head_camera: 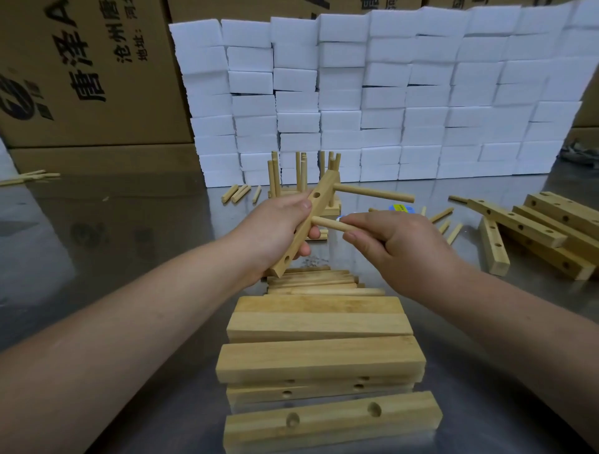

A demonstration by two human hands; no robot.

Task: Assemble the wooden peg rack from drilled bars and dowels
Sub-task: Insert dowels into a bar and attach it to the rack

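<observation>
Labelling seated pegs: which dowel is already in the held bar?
The dowel jutting right from the far end of the bar in the left hand. The right hand pinches a second dowel, tip only at the bar.

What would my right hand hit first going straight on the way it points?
Probably the drilled bar in the left hand; the dowel the right hand pinches points at its side.

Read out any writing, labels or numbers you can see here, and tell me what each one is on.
"唐泽A", cut off by the frame: large black print, turned sideways, on the cardboard box at back left.
"沧州唐", cut off: smaller line, same box.
"地址:河", cut off: smallest line, same box.
Blue label on the table: too small to read.
Print on the top-edge boxes: cut off, unreadable.
</observation>
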